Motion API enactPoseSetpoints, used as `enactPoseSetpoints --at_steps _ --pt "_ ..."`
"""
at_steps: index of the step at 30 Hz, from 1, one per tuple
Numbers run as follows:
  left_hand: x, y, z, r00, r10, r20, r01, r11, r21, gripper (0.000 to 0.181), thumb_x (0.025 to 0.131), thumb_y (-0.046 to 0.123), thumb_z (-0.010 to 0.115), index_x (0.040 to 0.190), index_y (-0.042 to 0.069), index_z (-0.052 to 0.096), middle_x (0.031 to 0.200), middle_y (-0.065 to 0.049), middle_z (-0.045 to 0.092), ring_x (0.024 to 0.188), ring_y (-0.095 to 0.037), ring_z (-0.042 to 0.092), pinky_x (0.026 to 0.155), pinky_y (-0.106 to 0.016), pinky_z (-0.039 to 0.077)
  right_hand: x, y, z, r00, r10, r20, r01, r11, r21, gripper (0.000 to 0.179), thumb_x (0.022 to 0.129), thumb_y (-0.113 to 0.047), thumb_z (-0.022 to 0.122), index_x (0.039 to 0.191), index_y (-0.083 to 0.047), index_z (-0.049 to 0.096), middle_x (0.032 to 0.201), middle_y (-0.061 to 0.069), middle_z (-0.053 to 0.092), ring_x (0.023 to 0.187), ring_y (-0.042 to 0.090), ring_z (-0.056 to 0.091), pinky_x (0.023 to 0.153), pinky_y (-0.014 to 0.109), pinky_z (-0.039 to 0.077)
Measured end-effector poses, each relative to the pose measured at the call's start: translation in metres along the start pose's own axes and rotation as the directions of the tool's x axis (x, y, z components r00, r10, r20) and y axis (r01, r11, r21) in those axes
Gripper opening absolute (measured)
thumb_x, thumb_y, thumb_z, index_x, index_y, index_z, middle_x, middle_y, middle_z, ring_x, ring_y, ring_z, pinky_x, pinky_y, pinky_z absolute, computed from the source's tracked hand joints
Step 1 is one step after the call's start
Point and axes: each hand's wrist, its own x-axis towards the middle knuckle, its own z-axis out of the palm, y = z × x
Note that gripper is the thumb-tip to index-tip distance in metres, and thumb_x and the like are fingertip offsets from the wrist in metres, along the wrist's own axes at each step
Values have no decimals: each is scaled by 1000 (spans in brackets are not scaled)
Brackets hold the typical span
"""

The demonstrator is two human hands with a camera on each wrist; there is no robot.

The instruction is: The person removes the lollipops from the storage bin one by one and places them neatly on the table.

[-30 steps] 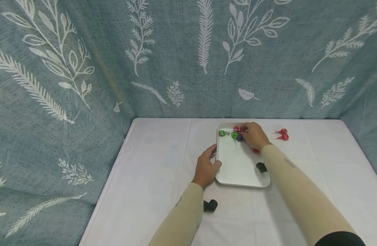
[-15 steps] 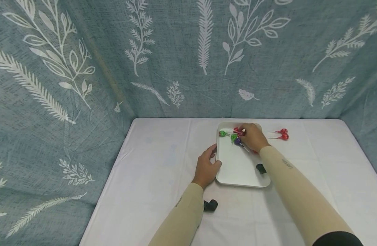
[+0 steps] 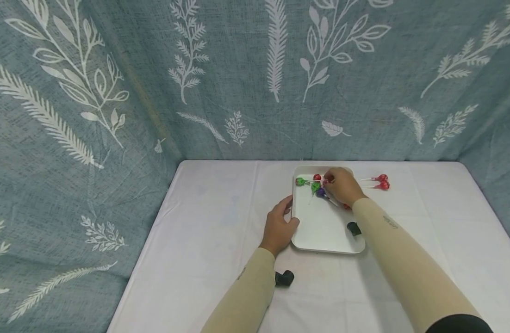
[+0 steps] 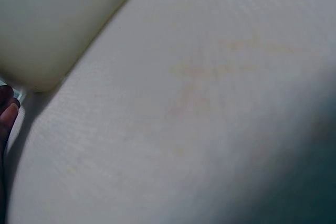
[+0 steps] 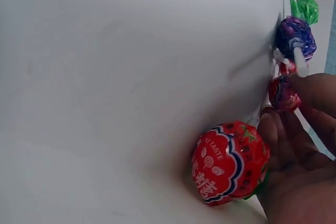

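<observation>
My left hand (image 3: pixel 280 226) grips the left rim of a white tray (image 3: pixel 321 231), thumb at the edge and fingers along its side. Over the far part of the tray, my right hand (image 3: pixel 344 185) pinches a red-wrapped lollipop (image 5: pixel 284 95) between thumb and fingers. Close by lie a purple lollipop (image 3: pixel 320 192), a green lollipop (image 3: pixel 315 187), another green lollipop (image 3: pixel 300 181) at the far left corner and a red lollipop (image 3: pixel 317 177). One more red lollipop (image 5: pixel 231 163) sits large below the palm in the right wrist view, its stick hidden.
Right of the tray, two red lollipops (image 3: pixel 382 185) lie on the white tablecloth (image 3: pixel 221 222), sticks pointing left. A blue-green curtain (image 3: pixel 246 83) with white leaf prints hangs behind the table. Black wrist cameras (image 3: pixel 285 278) show beside the sleeves.
The purple lollipop has shifted slightly left and nearer, its stick now slanting toward the near right. My right hand has moved only a little; my left hand stays at the rim.
</observation>
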Motion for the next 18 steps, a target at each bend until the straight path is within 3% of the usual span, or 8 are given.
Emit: enactPoseSetpoints --at_steps 6,18 --pt "0 -1 0 1000 -17 2 17 1000 -7 67 88 -1 64 154 1 57 148 -11 66 141 -19 58 114 -27 48 3 2 3 1000 18 17 -17 999 -36 30 106 -7 69 133 7 66 123 23 67 115 38 64 108 57 54" --pt "-1 -1 1 1000 -10 -4 10 1000 -15 66 88 0 63 154 0 57 148 -12 66 140 -19 58 114 -29 49 -1 1 -6 999 11 -32 -12 1000 -15 27 103 -3 66 127 9 66 122 25 55 110 39 55 106 55 51"
